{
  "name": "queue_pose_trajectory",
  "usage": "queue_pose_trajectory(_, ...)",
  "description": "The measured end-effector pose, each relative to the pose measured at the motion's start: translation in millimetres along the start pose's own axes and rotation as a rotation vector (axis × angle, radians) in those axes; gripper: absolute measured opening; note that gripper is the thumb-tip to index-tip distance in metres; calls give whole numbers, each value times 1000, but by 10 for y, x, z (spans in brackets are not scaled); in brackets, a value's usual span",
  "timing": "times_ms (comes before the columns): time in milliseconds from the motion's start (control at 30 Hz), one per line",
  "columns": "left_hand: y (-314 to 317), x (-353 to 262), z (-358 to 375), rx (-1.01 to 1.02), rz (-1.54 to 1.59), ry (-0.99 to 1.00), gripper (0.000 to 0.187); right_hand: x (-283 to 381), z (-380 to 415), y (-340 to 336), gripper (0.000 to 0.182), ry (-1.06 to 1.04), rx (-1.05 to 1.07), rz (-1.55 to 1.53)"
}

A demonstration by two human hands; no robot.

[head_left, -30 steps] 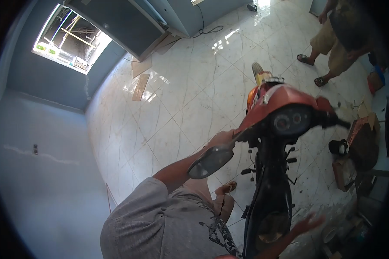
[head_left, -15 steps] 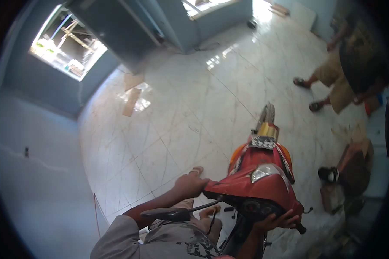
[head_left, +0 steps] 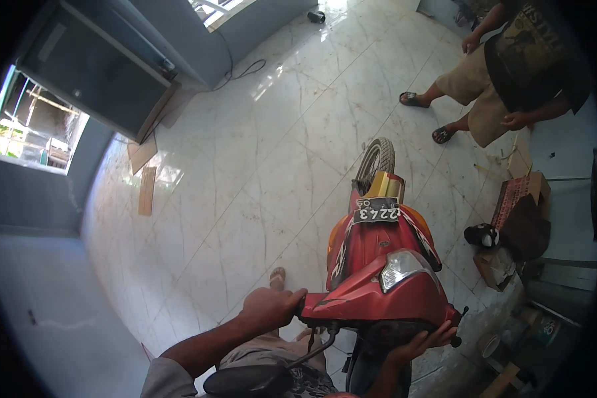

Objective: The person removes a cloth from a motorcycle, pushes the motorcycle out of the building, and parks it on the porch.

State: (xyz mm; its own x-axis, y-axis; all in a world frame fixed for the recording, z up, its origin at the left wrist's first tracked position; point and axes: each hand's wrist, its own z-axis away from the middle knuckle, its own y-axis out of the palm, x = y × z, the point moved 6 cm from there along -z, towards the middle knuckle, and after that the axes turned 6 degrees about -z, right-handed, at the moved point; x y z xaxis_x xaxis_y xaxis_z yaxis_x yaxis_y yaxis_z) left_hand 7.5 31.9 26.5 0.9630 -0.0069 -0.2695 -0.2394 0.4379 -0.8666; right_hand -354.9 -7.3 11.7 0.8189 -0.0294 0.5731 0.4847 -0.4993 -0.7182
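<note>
A red motorbike stands before me, its front wheel pointing away across the floor. My left hand is closed around the left handlebar grip. At the other end, my right hand holds the right side of the handlebar, fingers along the lower edge of the red cover; part of its grip is hidden. A black mirror on a bent stem sticks out near my left forearm. The headlight and the number plate sit ahead of the handlebar.
Another person in shorts and sandals stands ahead on the right. Boxes and a dark helmet-like object lie along the right wall. Cardboard pieces are on the tiled floor at left, near a dark door panel.
My view has swung right, so the window, cardboard and other person appear farther left. The handlebar looks more level in view. Both hands stay on it.
</note>
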Motion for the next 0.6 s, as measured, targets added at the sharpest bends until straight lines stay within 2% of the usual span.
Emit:
queue_pose_trajectory(67,148,100,-98,-83,-31,45,35,-50,41,150,71,86,-1,-116)
queue_pose_trajectory(167,362,223,-248,-139,-57,84,33,-166,198,391,71,42,-156,-75)
queue_pose_trajectory(267,583,348,-394,-110,-79,85,32,-315,264,597,73,216,-195,-36)
queue_pose_trajectory(400,920,388,-499,-171,-66,96,32,-480,371,728,70,185,-253,-99)
queue_pose_trajectory(500,928,357,-466,-137,-76,56,30,-496,416,738,69,151,-276,-109)
queue_pose_trajectory(600,769,382,-494,-240,60,117,20,-407,320,793,68,112,-303,-139)
